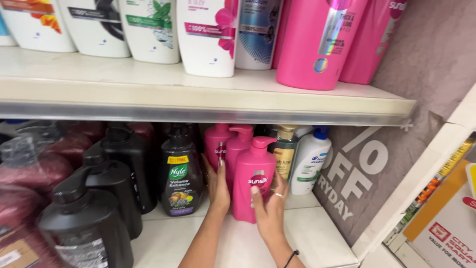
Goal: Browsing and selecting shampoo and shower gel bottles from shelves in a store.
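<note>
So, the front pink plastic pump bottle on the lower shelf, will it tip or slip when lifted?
The front pink plastic pump bottle is tall and narrow, so probably tippy. Its glossy surface may slip, though the left hand and right hand flank it.

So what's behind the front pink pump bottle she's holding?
Behind the front pink pump bottle, two more pink pump bottles stand in a row. Their lower halves are covered, as is anything farther back.

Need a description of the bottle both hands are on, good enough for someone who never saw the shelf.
Look under the upper shelf, on the lower white shelf. A row of pink pump bottles runs back there; it is the front pink pump bottle, between the left hand and right hand. Its neighbours are black, green and white.
</note>
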